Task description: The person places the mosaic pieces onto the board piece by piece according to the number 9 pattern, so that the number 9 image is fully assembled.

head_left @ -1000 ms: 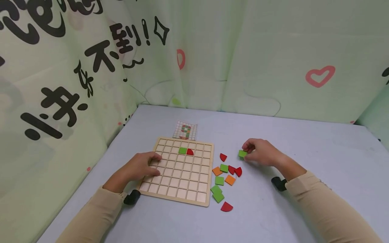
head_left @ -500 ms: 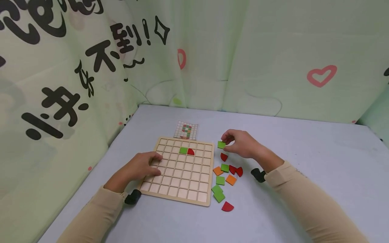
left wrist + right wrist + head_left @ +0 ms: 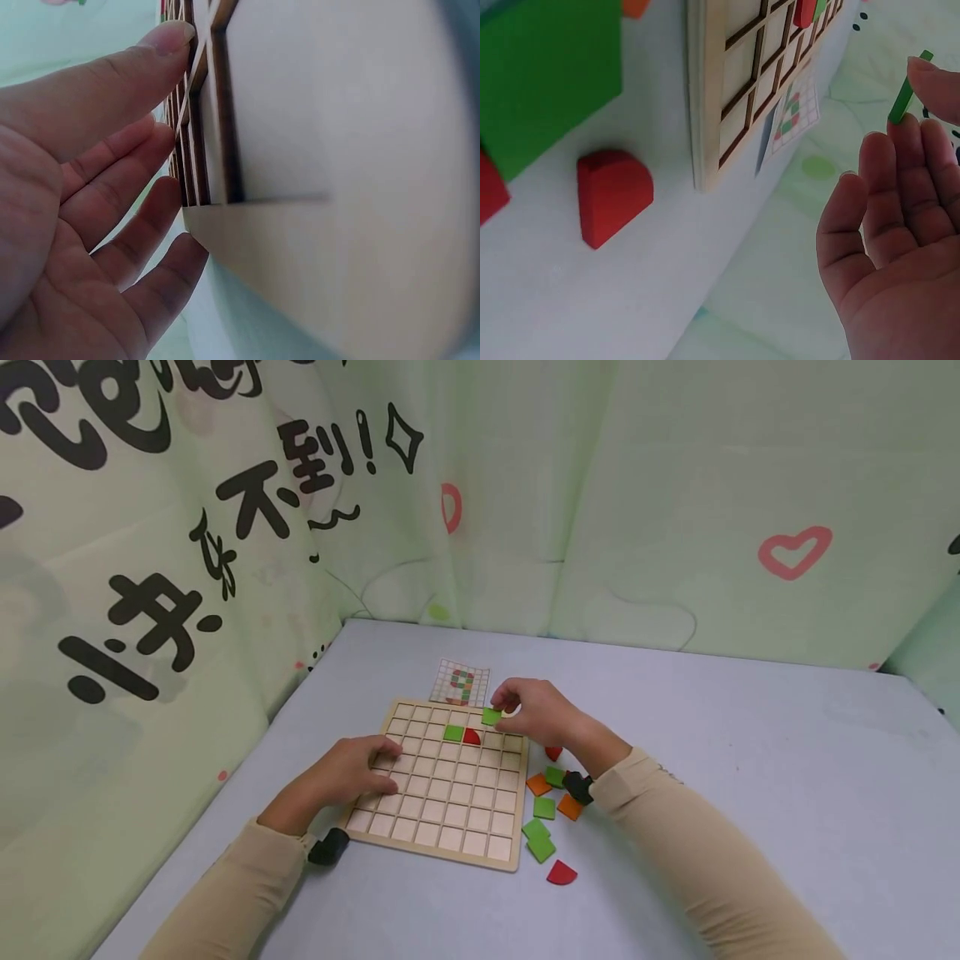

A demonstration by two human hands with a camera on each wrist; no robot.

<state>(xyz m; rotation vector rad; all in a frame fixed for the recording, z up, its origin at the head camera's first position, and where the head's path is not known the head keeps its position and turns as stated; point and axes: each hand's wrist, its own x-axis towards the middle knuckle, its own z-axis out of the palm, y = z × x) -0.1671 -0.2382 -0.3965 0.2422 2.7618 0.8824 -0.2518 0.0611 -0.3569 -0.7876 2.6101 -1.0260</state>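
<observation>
My right hand point(image 3: 542, 710) pinches a green square tile point(image 3: 491, 717) between thumb and fingertips, over the far right part of the wooden grid board point(image 3: 442, 814). In the right wrist view the tile point(image 3: 910, 90) shows edge-on, held up off the board. Two pieces lie in neighbouring cells in an upper row: a green square point(image 3: 453, 732) and a red quarter-circle point(image 3: 472, 737). At the board's left side rests my left hand point(image 3: 348, 772), thumb and fingers spread and relaxed. The left wrist view has its fingertips point(image 3: 169, 195) right at the board's edge.
Right of the board lie loose pieces: several green squares point(image 3: 544, 807), orange squares point(image 3: 538, 785) and red quarter-circles point(image 3: 562, 872). My right forearm partly covers this group. A printed pattern card point(image 3: 459, 683) lies behind the board. A pale curtain point(image 3: 675, 510) closes off the table's back.
My right hand has moved left with the green tile, from right of the loose pieces to over the board's far right part. My left hand has stayed in place.
</observation>
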